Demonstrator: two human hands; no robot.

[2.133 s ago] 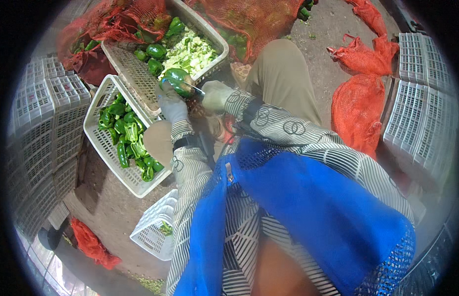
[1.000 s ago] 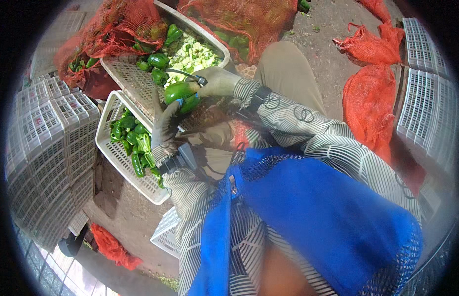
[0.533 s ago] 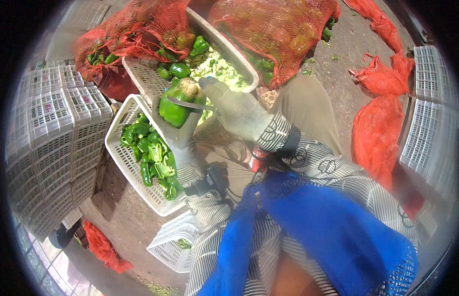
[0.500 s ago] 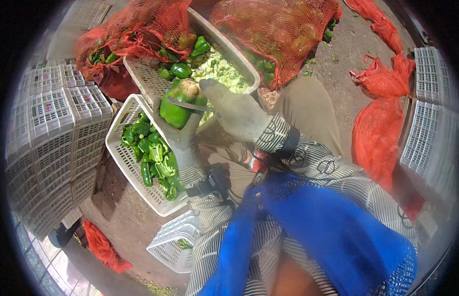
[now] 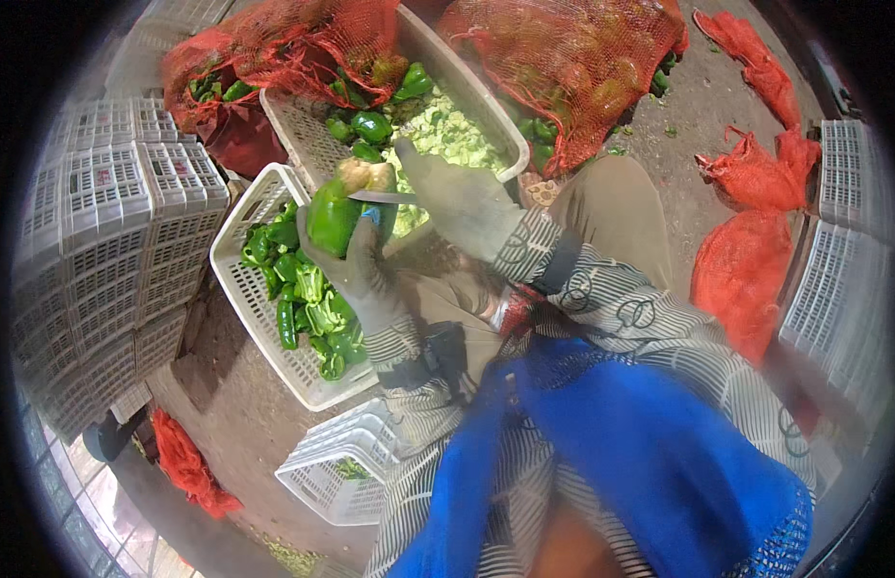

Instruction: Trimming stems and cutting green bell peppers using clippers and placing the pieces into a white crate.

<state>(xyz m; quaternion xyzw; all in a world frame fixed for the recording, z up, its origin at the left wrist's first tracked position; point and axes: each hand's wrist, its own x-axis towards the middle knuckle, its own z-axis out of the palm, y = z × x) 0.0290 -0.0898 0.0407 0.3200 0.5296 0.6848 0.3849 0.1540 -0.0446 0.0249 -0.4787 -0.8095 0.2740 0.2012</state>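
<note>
My left hand (image 5: 363, 275), in a pale glove, is closed around a large green bell pepper (image 5: 330, 220), a bit of blue showing near its thumb. A pale tan piece (image 5: 363, 177) sits at the pepper's top. Against it lies the thin blade of a knife (image 5: 384, 197), gripped in my gloved right hand (image 5: 457, 197); its handle is mostly hidden. Just below the pepper stands a white plastic crate (image 5: 243, 332) with cut and whole green peppers (image 5: 303, 299). Beyond my hands, another crate (image 5: 510, 159) holds pale green scraps (image 5: 447, 135) and several peppers (image 5: 372, 126).
Red mesh sacks of peppers (image 5: 572, 67) lie at the far side, with another sack (image 5: 284, 48) over the far crate's edge. Stacked white crates (image 5: 91, 231) rise at the left, more crates (image 5: 842, 279) at the right. Red sacks (image 5: 746, 270) and a small crate (image 5: 322, 472) rest on the floor.
The knife blade has moved from across the pepper's side to beside its pale top. The pepper has turned slightly in my left hand, and the whole view has shifted a little.
</note>
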